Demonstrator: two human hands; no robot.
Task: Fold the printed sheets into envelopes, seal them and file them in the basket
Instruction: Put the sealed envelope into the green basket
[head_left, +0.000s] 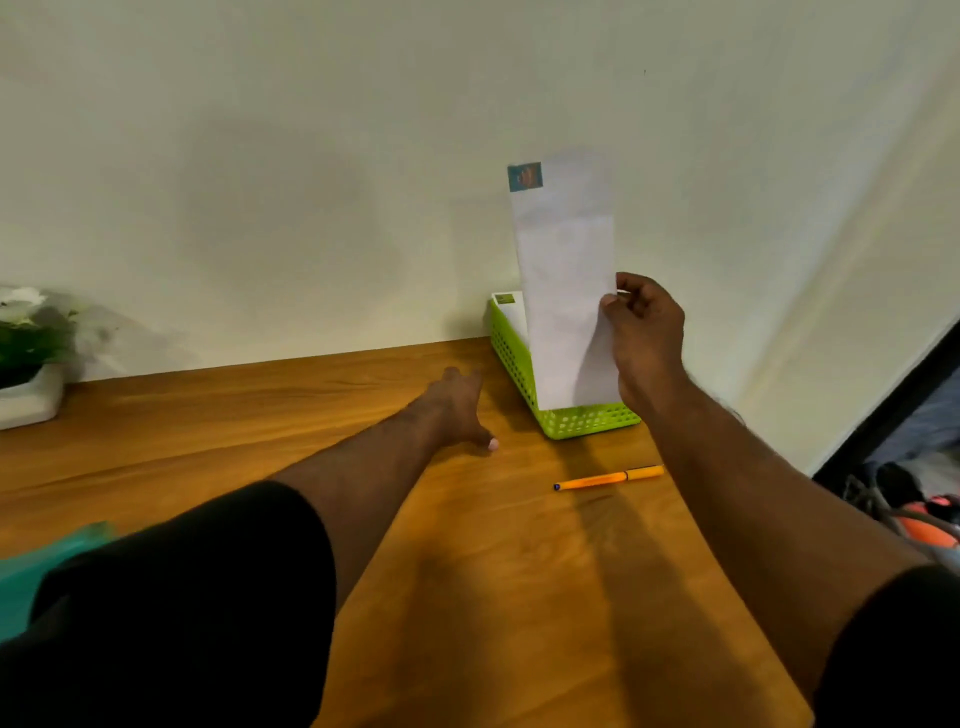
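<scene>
Black sleeves nearest; my left hand (457, 410) lies flat-fingered on the table (208, 441), my right hand (647, 338) pinches a folded envelope (566, 291) upright over the green basket (587, 418), one envelope already filed (511, 307), so filing looks nearly done.

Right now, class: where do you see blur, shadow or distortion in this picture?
Head view: the plant at far left is blurred; both arms cast soft shadows on the table; the wide lens bends the wall's right edge; the envelope's stamp looks smeared.
</scene>
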